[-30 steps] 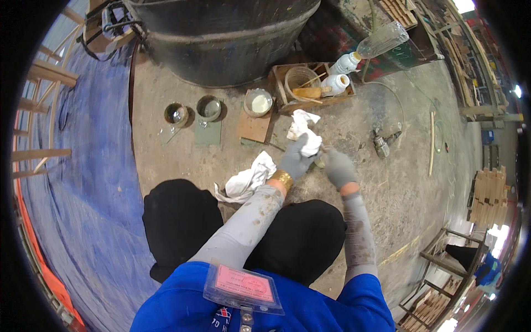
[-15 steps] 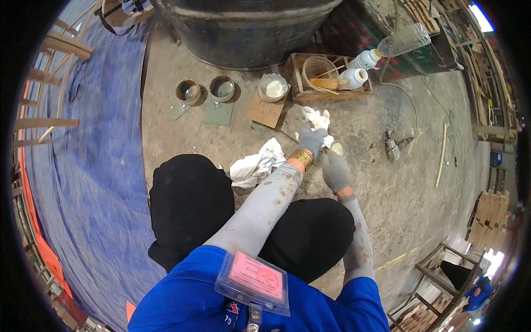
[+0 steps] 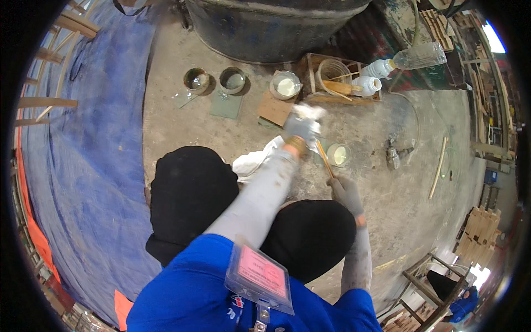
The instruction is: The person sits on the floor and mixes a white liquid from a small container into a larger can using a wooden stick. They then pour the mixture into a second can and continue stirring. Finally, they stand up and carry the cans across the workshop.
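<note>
My left hand (image 3: 301,128), gloved in grey and smeared by motion, is closed around a crumpled white rag (image 3: 311,112). My right hand (image 3: 346,192), also gloved, grips the lower end of a thin wooden stick (image 3: 326,159). The stick's far tip comes up beside the left hand; what is on that tip cannot be made out. Just right of the stick, a clear cup of cream-coloured liquid (image 3: 339,155) stands on the floor. Another white cloth (image 3: 255,164) lies partly under my left forearm.
Bowls of dark liquid (image 3: 196,81) and greyish liquid (image 3: 232,81), plus a cup of cream liquid (image 3: 286,86), stand ahead. Right of them, a wooden box (image 3: 345,98) holds bottles and a tub. Behind is a large dark drum (image 3: 271,33). A metal air tool (image 3: 393,154) lies right.
My left hand has moved left and slightly forward with the rag. My right hand has drawn back toward me, leaving the stick and the cup in plain view.
</note>
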A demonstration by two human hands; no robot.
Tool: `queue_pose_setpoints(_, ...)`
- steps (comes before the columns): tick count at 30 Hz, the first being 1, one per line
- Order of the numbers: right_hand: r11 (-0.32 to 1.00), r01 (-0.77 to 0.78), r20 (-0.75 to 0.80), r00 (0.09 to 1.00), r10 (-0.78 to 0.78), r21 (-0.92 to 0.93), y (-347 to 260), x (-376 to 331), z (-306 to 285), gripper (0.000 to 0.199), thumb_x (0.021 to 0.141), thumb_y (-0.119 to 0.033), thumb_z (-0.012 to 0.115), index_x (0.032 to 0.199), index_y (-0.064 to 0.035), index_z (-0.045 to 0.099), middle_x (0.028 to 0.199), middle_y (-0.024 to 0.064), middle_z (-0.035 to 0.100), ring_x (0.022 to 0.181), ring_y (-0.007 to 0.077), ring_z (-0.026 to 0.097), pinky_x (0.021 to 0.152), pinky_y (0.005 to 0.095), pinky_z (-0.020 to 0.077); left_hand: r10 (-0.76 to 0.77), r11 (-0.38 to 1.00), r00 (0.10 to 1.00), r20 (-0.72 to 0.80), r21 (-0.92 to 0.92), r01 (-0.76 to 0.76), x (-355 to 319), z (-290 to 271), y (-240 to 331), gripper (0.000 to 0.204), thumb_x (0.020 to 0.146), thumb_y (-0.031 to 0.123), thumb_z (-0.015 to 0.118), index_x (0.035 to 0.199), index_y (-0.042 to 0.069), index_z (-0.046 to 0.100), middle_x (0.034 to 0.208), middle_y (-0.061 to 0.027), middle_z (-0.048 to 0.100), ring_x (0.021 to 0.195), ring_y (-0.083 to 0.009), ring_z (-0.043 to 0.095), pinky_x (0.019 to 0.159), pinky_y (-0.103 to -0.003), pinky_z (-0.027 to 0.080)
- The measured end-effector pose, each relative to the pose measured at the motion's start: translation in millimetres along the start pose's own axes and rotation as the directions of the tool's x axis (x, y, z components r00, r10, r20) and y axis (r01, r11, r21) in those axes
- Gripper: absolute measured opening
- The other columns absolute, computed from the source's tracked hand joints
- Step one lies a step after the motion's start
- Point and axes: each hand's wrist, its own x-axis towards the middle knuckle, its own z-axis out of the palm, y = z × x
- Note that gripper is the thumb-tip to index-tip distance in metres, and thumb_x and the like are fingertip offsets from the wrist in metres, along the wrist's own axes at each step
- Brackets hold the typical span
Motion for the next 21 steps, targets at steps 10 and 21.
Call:
queue_pose_setpoints(10, 0.953, 0.045, -0.263, 0.956, -0.128, -0.301, 35.5, 48.1, -10.1, 0.023, 0.084, -0.018, 0.042, 0.073, -0.0016, 0.053, 0.069, 0.018, 0.056, 0.062, 0.0348, 0.051, 0.056, 0.0433, 0.0394, -0.358, 0.925, 0.927, 0.111, -0.091, 0.368, -40.2, 54.0, -19.3, 0.021, 0.078, 0.005, 0.062, 0.096, -0.003, 0.056, 0.086, -0.012, 0.063, 0.075, -0.0222, 0.063, 0.064, -0.035, 0.053)
queue_pose_setpoints(21, 0.927, 0.188, -0.169, 0.953, -0.252, -0.326, 6.4, 43.1, 25.4, 0.024, 0.085, -0.019, 0.044, 0.076, 0.0017, 0.053, 0.075, 0.0215, 0.055, 0.07, 0.0357, 0.054, 0.062, 0.0422, 0.0411, 0.08, 0.858, 0.965, -0.248, 0.511, 0.06, -27.9, 49.7, -11.6, 0.019, 0.064, 0.005, 0.063, 0.079, -0.006, 0.061, 0.067, -0.0108, 0.062, 0.058, -0.0178, 0.059, 0.051, -0.031, 0.047)
